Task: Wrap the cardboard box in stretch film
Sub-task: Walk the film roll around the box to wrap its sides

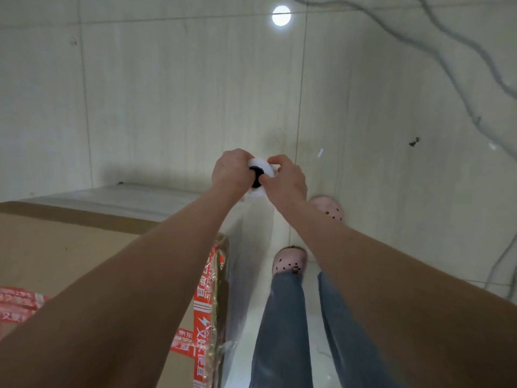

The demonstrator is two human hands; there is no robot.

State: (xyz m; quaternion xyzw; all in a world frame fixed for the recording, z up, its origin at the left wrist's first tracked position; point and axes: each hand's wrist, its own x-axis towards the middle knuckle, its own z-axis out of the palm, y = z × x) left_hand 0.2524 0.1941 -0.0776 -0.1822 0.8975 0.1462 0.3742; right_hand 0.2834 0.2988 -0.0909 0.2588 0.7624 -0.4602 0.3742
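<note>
Cardboard box fills lower left; its right edge, banded with red tape, blocks passage that side. Sheet of stretch film hangs taut from the film roll down along the box's right side, leaving only a narrow slot between box and the person's legs. Left hand and right hand both grip the roll, occupying the space beyond the box corner. Pink clogs stand just right of the film. Tiled floor lies open ahead and to the right.
</note>
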